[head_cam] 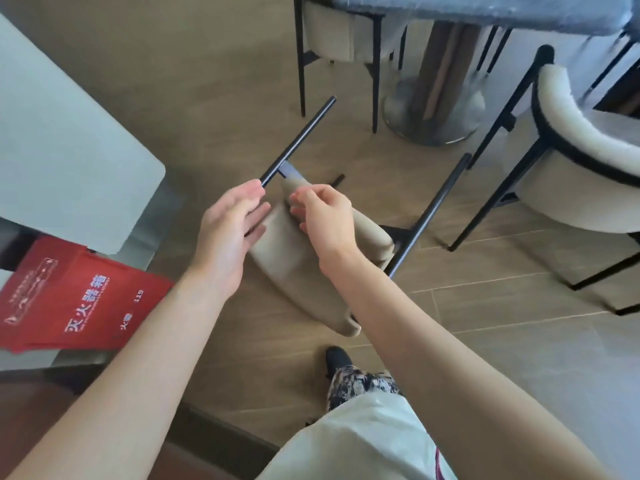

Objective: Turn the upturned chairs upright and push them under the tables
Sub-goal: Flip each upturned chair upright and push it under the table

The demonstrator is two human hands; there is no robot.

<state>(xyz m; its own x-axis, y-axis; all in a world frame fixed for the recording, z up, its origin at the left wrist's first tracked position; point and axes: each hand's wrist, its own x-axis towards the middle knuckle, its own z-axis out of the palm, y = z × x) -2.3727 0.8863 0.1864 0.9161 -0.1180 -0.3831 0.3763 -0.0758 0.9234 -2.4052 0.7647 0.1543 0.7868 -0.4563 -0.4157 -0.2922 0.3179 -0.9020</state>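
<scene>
Three chairs showed: one upturned chair (304, 251) near, two upright far. Left hand (228, 233) spread open beside its leg (299, 140); right hand (325, 220), fingers loosely curled, touched its seat.

A wood-look plank floor (485, 306) carries an overturned beige upholstered chair with black metal legs (311, 251) in the middle, a red box (79, 303) at left, and upright cream chairs (585, 181) at far right.

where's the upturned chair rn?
Head view, centre: the upturned chair lies on the floor, legs up, under both hands, between the red fire-extinguisher box at left and an upright white chair at right.
</scene>
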